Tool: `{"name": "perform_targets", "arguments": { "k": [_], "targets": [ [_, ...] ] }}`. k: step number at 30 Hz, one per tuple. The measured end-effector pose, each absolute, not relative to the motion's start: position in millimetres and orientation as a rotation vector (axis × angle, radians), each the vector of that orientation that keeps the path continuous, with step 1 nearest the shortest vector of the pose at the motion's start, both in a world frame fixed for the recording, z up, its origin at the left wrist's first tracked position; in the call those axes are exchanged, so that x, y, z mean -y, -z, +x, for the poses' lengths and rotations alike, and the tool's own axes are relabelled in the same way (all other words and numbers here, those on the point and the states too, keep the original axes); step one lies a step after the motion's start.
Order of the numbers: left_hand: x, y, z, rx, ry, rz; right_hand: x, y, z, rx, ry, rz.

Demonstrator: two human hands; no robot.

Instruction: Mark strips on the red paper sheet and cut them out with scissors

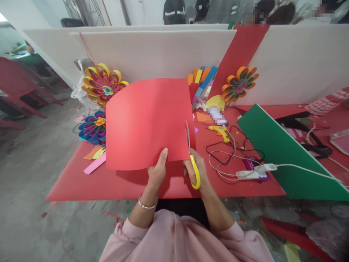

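A large sheet of red paper (147,120) is held up over the red-covered table. My left hand (158,169) pinches its lower edge, thumb on top and fingers hidden beneath. In my right hand (200,167) is a pair of scissors (195,173) with yellow handles, fingers wrapped around them. The visible blade points away from me and lies along the sheet's right side, where a narrow strip shows to the right of the blade. The other blade is hidden behind the paper.
Paper flowers (107,89) stand at the left and another flower (240,85) at the back right. A yellow glue gun (220,133), tangled cables (223,160) and a power strip (252,173) lie right of my hands. A green board (289,153) rests farther right. White boards (152,51) stand behind.
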State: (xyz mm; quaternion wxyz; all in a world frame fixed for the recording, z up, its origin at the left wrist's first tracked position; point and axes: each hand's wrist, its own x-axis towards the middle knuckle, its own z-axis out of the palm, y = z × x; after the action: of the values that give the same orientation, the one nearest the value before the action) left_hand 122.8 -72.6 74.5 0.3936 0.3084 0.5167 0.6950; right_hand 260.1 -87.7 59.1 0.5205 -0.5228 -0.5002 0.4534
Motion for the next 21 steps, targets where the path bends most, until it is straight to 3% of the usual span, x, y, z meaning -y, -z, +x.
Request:
{"name": "perform_targets", "arguments": {
  "k": [21],
  "targets": [
    [70,-82,129,-1.219,-1.778,0.563,84,-69,268,1.374,-0.934,-1.224]
  ]
}}
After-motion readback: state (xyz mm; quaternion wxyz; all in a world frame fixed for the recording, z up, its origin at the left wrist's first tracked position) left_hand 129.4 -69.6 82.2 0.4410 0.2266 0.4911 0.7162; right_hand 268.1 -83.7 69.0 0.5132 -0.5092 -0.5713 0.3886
